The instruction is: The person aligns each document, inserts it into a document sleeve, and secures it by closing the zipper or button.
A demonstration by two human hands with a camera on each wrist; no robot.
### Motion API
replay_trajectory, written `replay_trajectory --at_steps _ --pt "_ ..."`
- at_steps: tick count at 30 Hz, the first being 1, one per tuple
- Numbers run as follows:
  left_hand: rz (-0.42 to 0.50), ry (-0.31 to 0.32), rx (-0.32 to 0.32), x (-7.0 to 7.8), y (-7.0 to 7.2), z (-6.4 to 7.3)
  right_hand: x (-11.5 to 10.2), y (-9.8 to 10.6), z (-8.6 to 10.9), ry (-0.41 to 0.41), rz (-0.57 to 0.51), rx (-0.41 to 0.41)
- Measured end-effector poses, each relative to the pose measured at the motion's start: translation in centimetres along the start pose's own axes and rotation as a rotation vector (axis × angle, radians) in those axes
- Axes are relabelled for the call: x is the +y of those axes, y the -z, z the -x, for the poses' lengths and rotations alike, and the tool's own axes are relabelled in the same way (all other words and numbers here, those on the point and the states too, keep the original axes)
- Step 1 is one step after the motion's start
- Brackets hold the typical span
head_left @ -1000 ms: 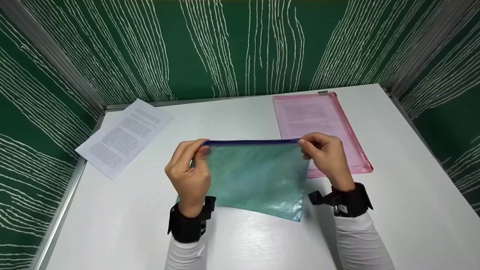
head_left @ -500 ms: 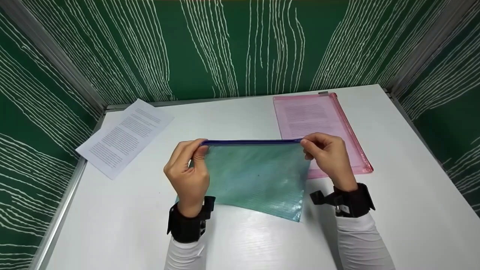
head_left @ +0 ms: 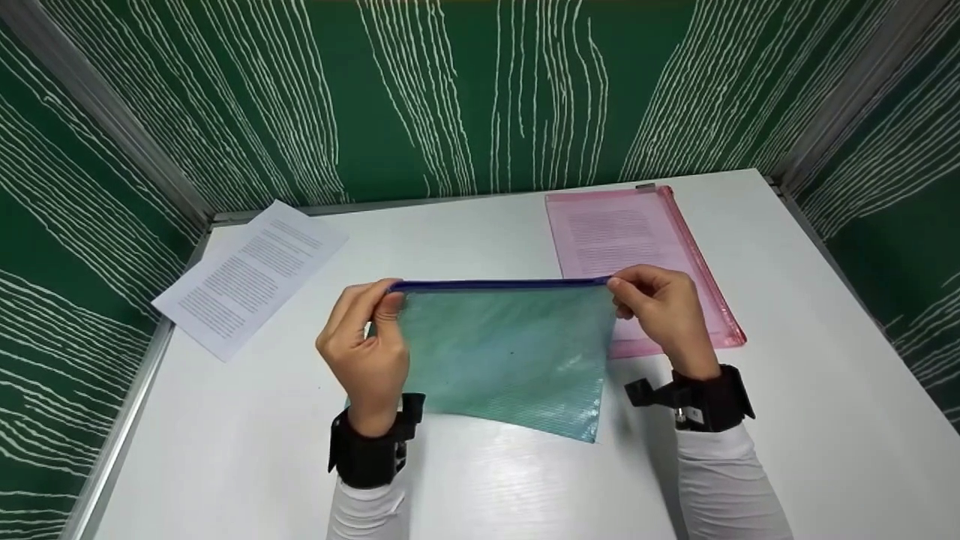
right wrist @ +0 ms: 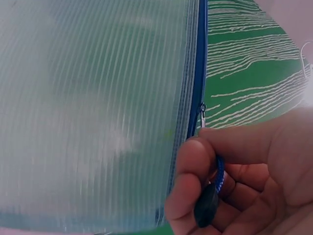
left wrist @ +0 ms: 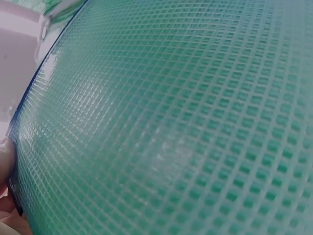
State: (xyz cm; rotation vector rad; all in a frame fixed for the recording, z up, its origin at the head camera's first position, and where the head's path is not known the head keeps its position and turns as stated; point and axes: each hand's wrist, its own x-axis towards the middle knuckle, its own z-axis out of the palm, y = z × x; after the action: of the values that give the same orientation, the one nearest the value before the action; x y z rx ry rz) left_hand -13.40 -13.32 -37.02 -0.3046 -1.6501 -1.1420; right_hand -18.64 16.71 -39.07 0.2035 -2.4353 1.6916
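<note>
A translucent green mesh zip pouch [head_left: 502,352] with a dark blue zipper edge [head_left: 502,285] is held up over the table. My left hand [head_left: 364,334] pinches its upper left corner between thumb and fingers. At the other end of the zipper, my right hand [head_left: 664,315] pinches the small metal zipper pull [right wrist: 203,118]. From that pull a blue cord with a dark tab [right wrist: 206,205] hangs among the fingers in the right wrist view. Green mesh fills most of the left wrist view, with only fingertips [left wrist: 6,159] showing at its left edge.
A pink zip pouch [head_left: 611,225] with a printed sheet inside lies at the back right, partly behind the right hand. Printed paper [head_left: 251,277] rests at the table's back left corner. Green walls with white lines enclose the white table [head_left: 465,487] on three sides.
My left hand has shifted left with the pouch corner. My right hand has moved a little to the right, so the hands are farther apart. The pink pouch and paper stay put.
</note>
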Motion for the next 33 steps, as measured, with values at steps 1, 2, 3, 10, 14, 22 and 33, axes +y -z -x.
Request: replay_trajectory --at_steps 1,2,3,10,14,22,33 --pt "0.000 0.002 0.007 0.0 0.1 0.0 0.1 0.1 0.0 -0.001 0.004 0.004" --pt "-0.001 0.003 0.013 0.0 0.1 -0.1 0.2 0.1 -0.1 0.000 0.005 0.005" --pt "-0.002 0.006 0.015 0.0 0.1 -0.1 0.3 0.1 -0.1 -0.002 0.004 0.005" --pt "-0.006 0.018 0.014 0.0 0.1 0.0 3.0 0.2 -1.1 0.007 0.020 0.006" --pt "-0.008 0.015 0.013 0.0 0.1 -0.1 3.2 0.3 -1.1 0.030 0.024 0.007" --pt "-0.010 0.017 0.024 0.0 0.3 -0.2 3.1 0.7 -1.0 0.013 -0.010 0.028" --pt "-0.046 0.022 0.055 -0.1 0.8 -0.4 3.4 1.1 -1.2 -0.023 0.016 0.049"
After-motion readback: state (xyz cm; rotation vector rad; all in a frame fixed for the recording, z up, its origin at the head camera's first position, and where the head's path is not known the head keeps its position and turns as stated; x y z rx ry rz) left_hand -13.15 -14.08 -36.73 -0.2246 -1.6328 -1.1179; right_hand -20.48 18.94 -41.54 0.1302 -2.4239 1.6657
